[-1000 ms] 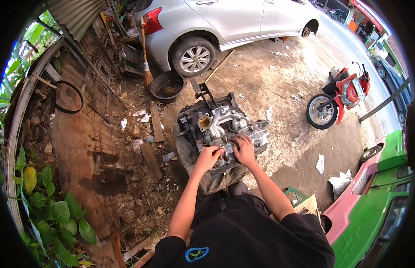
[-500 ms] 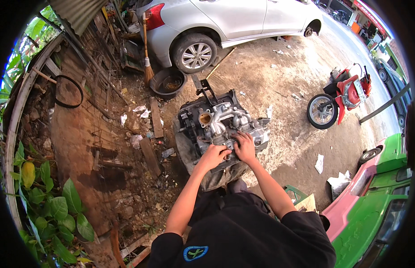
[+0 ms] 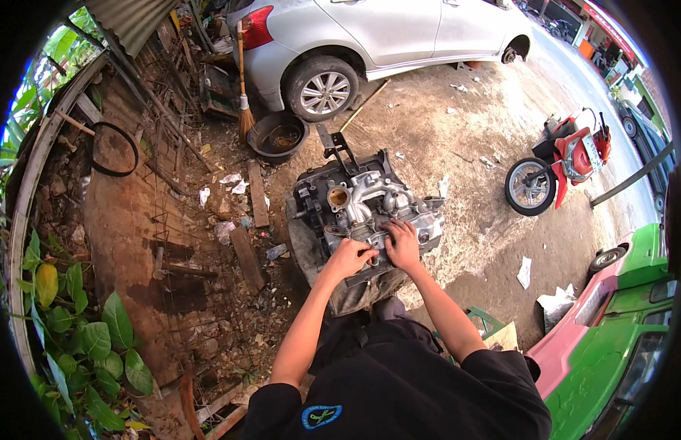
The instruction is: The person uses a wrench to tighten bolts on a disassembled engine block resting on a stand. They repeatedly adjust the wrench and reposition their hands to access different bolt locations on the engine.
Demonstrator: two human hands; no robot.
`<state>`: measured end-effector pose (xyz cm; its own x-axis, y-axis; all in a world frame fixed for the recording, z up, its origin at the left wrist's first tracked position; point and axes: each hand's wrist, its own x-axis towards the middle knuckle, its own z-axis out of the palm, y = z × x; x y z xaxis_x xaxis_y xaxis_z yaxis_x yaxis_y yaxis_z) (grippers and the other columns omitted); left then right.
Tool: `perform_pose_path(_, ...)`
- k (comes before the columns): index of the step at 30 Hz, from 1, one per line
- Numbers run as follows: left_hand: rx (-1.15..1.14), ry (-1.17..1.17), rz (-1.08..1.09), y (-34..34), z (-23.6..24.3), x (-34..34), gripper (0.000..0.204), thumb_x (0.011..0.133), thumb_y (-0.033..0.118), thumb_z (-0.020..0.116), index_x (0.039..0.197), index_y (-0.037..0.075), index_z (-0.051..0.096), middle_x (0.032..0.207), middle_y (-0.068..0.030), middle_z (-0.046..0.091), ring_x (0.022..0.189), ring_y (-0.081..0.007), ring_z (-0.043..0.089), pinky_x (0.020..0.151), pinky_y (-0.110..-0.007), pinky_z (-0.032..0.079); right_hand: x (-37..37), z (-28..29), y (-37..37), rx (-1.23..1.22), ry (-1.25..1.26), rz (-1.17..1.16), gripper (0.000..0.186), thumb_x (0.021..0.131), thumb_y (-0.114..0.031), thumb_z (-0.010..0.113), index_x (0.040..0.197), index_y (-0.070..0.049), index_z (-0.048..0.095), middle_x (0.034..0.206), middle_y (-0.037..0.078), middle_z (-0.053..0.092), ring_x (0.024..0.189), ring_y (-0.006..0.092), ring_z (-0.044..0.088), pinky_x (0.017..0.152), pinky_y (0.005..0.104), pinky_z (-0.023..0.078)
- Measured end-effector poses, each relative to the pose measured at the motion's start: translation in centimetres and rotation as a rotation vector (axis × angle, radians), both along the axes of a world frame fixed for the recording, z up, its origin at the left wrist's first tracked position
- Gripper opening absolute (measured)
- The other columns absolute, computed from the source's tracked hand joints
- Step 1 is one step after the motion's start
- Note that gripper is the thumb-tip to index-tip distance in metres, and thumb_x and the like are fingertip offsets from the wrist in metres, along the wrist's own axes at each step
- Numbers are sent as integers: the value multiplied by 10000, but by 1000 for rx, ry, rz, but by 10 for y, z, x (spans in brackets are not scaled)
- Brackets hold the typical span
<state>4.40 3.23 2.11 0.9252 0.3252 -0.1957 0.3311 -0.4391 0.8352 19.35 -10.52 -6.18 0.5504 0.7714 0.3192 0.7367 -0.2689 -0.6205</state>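
A car engine (image 3: 388, 192) rests on the ground close in front of me, with a silver intake manifold (image 3: 367, 183) and a round brass-coloured opening on its upper side. At its near side, my left hand (image 3: 348, 258) is closed, thumb and fingers pinched together low over the metal cover; whatever lies between the fingertips is too small to make out. My right hand (image 3: 403, 246) lies on the same cover just to the right, its fingers stretched out over the metal. The two hands are apart, only a short gap between them.
Beyond the engine stand a black basin (image 3: 279, 137), a broom (image 3: 244, 110) and a silver car (image 3: 399, 37). A red motorcycle (image 3: 572, 158) is parked at the right, above a green and pink vehicle (image 3: 612, 330). Wooden planks (image 3: 246, 257) and litter lie at the left.
The view has shifted very slightly. Both hands stay at the same spots on the engine, with no clear change in their grip.
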Motion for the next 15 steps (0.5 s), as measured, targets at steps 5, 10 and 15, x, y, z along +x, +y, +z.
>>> perform_pose_path(5, 22, 45, -19, -1, -2, 8, 234, 959, 228, 709, 905, 14, 789, 656, -91, 706, 509, -114, 550, 508, -340, 424, 2, -4, 1, -26, 1, 3, 335, 865, -123, 586, 1177, -89, 703, 1262, 111, 692, 1317, 293, 552, 1173, 489, 326)
perform_pose_path(10, 13, 38, 8, -1, -3, 4, 214, 950, 208, 711, 910, 13, 791, 669, -90, 716, 513, -117, 567, 511, -337, 432, 2, -4, 1, -30, 5, 3, 338, 868, -126, 585, 1185, -91, 699, 1268, 95, 692, 1325, 290, 548, 1178, 491, 321)
perform_pose_path(15, -75, -52, 167, 2, -14, -9, 196, 956, 162, 700, 917, -10, 784, 695, -79, 733, 531, -112, 579, 532, -329, 460, 1, -1, 0, -35, 5, 10, 339, 870, -124, 583, 1187, -94, 699, 1271, 97, 690, 1326, 294, 546, 1175, 488, 324)
